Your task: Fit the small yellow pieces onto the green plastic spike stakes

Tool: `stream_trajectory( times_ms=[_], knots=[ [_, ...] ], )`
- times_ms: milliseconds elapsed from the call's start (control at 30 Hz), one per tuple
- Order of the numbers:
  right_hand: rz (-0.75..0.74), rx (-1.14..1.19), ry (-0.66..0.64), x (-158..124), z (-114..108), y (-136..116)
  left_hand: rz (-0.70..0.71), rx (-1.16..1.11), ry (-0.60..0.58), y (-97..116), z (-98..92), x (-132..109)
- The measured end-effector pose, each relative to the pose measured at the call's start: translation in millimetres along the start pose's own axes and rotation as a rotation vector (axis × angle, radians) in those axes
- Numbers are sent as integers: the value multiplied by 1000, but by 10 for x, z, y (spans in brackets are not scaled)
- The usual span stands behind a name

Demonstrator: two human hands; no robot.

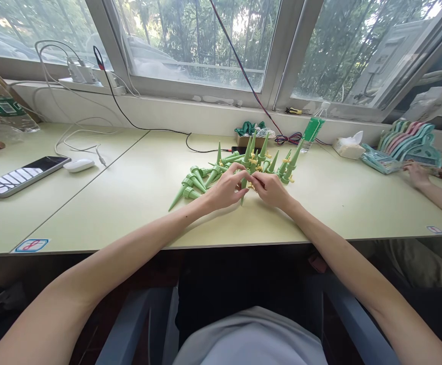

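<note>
At the far left of the pale yellow-green tabletop [130, 213] I had a clear plastic bottle with a green label [6, 106], then a dark-screened smartphone with a silver edge [21, 176] lying just beside a smooth white oval device [78, 165]. Nearer the middle, a loose heap of green plastic cone-shaped spikes [191, 193] lay jumbled on its side. From my distant seat I saw the left hand [226, 190] reach in just right of that heap, its thumb and forefinger clamped on a single tapered green plastic spike [243, 185], which hung point-down over the table near the front of the cluster. The right hand [270, 188] met it there, its fingers drawn together close against the spike's side; I could not tell whether they gripped anything. Behind both hands stood a small brown box [243, 141] with crumpled green stuff in it, and just right of them rose upright green spikes with yellow fittings [290, 166]. Farther right I made out a second green-labelled clear bottle [314, 126], a white tissue pack [349, 147], a row of pastel plastic hangers [411, 144] and, beside them, another person's hand [416, 173].
</note>
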State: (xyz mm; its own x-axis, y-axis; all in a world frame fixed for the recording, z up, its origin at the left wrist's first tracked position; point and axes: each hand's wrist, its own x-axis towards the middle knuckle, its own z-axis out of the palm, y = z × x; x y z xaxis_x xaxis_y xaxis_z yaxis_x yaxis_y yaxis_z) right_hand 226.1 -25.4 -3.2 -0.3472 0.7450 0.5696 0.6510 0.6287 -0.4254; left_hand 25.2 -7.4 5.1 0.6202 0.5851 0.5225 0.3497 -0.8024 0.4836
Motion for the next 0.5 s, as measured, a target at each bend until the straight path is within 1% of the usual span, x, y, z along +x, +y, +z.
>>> stream_trajectory(
  times_ms=[200, 500],
  knots=[
    [-9, 5, 7, 4, 2, 11, -31, -22, 41, -4, 15, 8],
    [-33, -13, 28, -2, 10, 21, -108, -116, 106, 0, 0, 27]
  ],
)
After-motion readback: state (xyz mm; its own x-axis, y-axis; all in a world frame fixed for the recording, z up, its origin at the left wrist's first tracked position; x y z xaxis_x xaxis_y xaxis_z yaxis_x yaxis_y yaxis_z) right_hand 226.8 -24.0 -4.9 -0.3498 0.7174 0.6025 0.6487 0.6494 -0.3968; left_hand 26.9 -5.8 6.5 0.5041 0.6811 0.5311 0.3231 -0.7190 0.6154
